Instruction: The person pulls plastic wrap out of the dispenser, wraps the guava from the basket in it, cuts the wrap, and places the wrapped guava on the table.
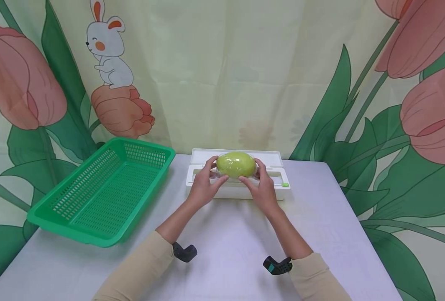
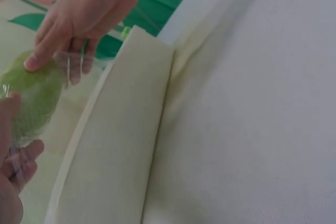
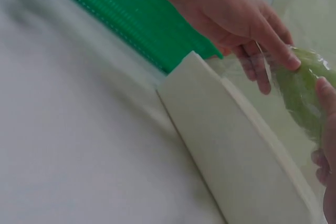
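Observation:
A smooth, oval green fruit [image 1: 236,164] is held up over the white cling film dispenser [image 1: 241,192], with shiny clear film [image 3: 310,59] around it. My left hand [image 1: 203,187] grips its left end, thumb at the near side and fingers behind. From the other end my right hand [image 1: 262,190] holds it the same way, the two thumbs pointing toward each other. In the left wrist view the film stretches from the fruit [image 2: 39,95] toward the right hand's fingers. The dispenser's lid [image 1: 241,156] stands raised at the back, and a small green slider [image 1: 285,184] sits at its right end.
To the left on the white table [image 1: 237,251] stands a green plastic basket [image 1: 147,211] with perforated sides. Behind the table hangs a curtain [image 1: 260,75] printed with tulips and a rabbit. Each wrist wears a black camera mount [image 1: 185,253].

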Motion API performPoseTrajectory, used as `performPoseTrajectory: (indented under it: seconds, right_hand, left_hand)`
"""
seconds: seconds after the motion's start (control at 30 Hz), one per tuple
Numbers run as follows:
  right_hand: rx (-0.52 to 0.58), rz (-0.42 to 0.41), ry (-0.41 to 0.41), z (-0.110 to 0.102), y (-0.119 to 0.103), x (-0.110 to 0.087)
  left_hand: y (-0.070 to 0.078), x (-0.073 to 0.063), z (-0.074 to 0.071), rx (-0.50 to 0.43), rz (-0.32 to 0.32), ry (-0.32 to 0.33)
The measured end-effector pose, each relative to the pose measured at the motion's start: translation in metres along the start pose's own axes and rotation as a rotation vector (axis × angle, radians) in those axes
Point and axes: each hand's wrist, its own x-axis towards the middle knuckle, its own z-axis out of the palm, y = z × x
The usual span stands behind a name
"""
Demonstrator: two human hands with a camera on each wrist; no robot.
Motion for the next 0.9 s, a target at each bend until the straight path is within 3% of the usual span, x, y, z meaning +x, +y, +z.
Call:
performPoseTrajectory:
  seconds: [0.3, 0.6, 0.9]
  right_hand:
    - [-0.039, 0.010, 0.022, -0.005, -0.007, 0.003]
    - [-0.050, -0.033, 0.074, -0.010, -0.019, 0.002]
    - [-0.053, -0.088, 0.121, -0.020, -0.035, 0.002]
  left_hand:
    - [0.011, 0.002, -0.007, -0.033, 0.001, -0.006]
    - [0.020, 0.001, -0.017, -0.044, 0.061, 0.015]
    - [0.037, 0.002, -0.029, -0.037, 0.045, -0.002]
